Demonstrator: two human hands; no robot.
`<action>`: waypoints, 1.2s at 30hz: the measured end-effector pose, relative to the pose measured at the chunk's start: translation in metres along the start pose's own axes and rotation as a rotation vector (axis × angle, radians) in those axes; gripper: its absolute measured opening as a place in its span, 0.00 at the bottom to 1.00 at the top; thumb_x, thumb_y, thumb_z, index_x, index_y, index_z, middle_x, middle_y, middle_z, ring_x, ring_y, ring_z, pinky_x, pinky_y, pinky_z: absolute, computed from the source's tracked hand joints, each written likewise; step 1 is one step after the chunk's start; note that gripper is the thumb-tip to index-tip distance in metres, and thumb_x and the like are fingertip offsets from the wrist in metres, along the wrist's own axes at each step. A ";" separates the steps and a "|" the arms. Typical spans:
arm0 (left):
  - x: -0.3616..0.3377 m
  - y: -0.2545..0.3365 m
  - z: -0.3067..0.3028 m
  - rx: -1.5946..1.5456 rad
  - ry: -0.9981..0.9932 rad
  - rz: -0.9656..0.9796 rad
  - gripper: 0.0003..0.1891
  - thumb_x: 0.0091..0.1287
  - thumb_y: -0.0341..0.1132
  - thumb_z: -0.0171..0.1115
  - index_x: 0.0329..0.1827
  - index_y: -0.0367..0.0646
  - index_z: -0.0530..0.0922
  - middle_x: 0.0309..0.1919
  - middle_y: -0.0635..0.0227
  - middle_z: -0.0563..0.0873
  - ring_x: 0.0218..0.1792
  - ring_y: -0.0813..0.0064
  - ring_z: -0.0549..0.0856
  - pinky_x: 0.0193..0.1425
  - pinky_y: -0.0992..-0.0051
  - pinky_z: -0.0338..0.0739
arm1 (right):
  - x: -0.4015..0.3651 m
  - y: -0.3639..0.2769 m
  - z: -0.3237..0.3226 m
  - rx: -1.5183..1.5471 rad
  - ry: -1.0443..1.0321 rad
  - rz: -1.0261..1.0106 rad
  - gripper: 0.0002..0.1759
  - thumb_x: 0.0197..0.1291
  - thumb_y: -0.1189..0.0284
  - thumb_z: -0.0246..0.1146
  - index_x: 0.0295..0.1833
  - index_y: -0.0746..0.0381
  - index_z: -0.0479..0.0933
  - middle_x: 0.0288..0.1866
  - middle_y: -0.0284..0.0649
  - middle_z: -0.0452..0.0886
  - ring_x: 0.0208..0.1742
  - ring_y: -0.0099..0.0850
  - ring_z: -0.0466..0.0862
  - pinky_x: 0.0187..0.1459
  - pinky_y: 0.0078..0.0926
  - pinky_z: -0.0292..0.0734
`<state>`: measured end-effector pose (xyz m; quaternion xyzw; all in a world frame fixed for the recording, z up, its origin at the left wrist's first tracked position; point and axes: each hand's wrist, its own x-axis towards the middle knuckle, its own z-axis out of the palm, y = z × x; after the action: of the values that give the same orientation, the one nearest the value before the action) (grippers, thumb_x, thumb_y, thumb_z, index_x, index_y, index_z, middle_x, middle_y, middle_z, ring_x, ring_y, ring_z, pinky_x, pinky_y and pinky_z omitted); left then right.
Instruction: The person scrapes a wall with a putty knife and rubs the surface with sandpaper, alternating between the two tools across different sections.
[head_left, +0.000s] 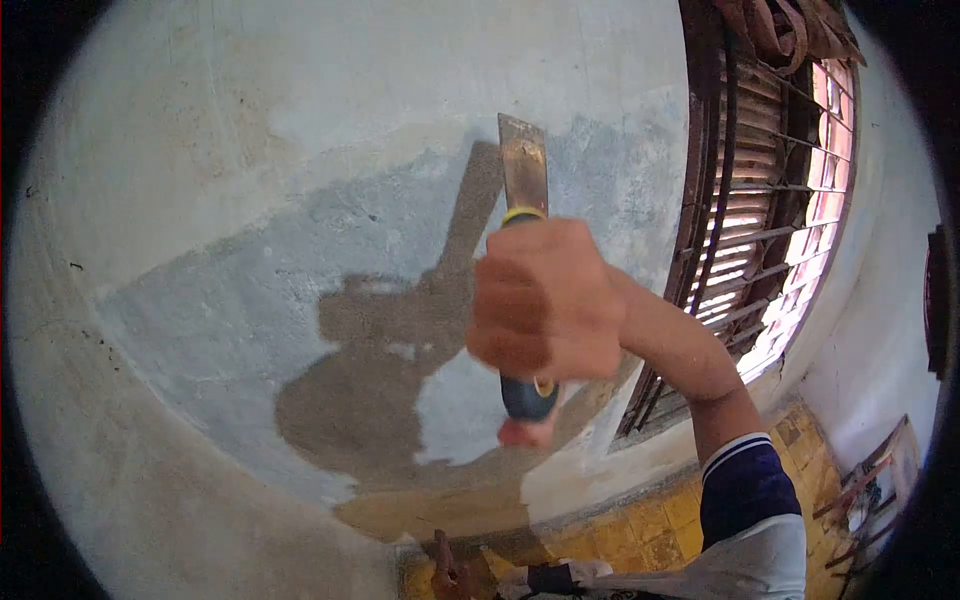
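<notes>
My right hand (550, 300) is closed around the dark handle of a scraper (525, 170), slightly blurred. Its flat metal blade points up, over the upper edge of a blue-grey patch (350, 230) on the pale wall. Whether the blade touches the wall is unclear. A reddish, blurred end shows below the handle. My left hand (458, 578) is low at the bottom edge, in shadow, with one finger or thumb pointing up; its other fingers are too dark to make out. The shadow of the raised arm and scraper falls on the patch.
A barred, louvred window (765, 210) stands at the right, with brown cloth (790, 35) hanging above. Yellow tiles (640, 530) cover the floor below. A worn framed object (880, 485) leans at the lower right, and a dark object (936, 300) is on the right wall.
</notes>
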<state>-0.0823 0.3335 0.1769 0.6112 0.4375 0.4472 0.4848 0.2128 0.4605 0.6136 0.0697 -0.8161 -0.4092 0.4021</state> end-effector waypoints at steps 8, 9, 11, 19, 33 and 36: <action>-0.003 -0.001 -0.001 -0.011 -0.009 -0.016 0.34 0.76 0.31 0.53 0.84 0.32 0.56 0.84 0.50 0.60 0.83 0.58 0.62 0.83 0.62 0.58 | 0.002 -0.014 -0.004 0.117 0.226 0.013 0.24 0.51 0.47 0.69 0.27 0.57 0.75 0.23 0.34 0.69 0.19 0.37 0.74 0.20 0.34 0.66; -0.003 -0.001 -0.001 -0.012 -0.010 -0.018 0.34 0.76 0.31 0.53 0.84 0.32 0.56 0.84 0.50 0.60 0.83 0.58 0.62 0.83 0.62 0.58 | 0.000 -0.005 -0.010 0.084 0.130 0.016 0.24 0.52 0.47 0.68 0.28 0.58 0.76 0.24 0.34 0.71 0.20 0.37 0.74 0.20 0.34 0.67; -0.009 -0.001 -0.002 -0.012 -0.016 -0.031 0.34 0.76 0.31 0.53 0.84 0.32 0.56 0.84 0.50 0.60 0.83 0.58 0.62 0.83 0.62 0.58 | -0.009 0.018 -0.027 0.022 -0.063 0.033 0.25 0.53 0.47 0.68 0.29 0.59 0.78 0.25 0.35 0.73 0.21 0.37 0.76 0.21 0.33 0.68; -0.006 -0.001 -0.008 -0.018 -0.020 -0.031 0.34 0.76 0.31 0.53 0.84 0.32 0.56 0.83 0.50 0.61 0.83 0.58 0.62 0.83 0.62 0.58 | -0.011 0.011 -0.026 0.089 -0.081 -0.020 0.25 0.55 0.46 0.68 0.30 0.59 0.78 0.26 0.34 0.74 0.22 0.36 0.77 0.22 0.34 0.71; -0.008 -0.003 -0.007 -0.053 -0.002 -0.042 0.34 0.75 0.30 0.53 0.83 0.32 0.57 0.83 0.50 0.61 0.82 0.57 0.63 0.83 0.62 0.59 | -0.006 0.002 -0.024 0.160 0.019 -0.059 0.26 0.59 0.47 0.65 0.26 0.59 0.75 0.24 0.36 0.71 0.22 0.37 0.77 0.22 0.34 0.69; -0.014 -0.004 -0.008 -0.058 -0.003 -0.057 0.34 0.75 0.30 0.53 0.83 0.32 0.57 0.83 0.50 0.62 0.82 0.57 0.63 0.83 0.62 0.59 | -0.019 0.017 -0.030 0.116 -0.047 -0.033 0.27 0.61 0.47 0.63 0.24 0.60 0.72 0.22 0.35 0.67 0.20 0.36 0.74 0.21 0.33 0.67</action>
<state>-0.0937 0.3220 0.1722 0.5850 0.4408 0.4449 0.5154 0.2504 0.4619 0.6252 0.0969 -0.8463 -0.3694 0.3714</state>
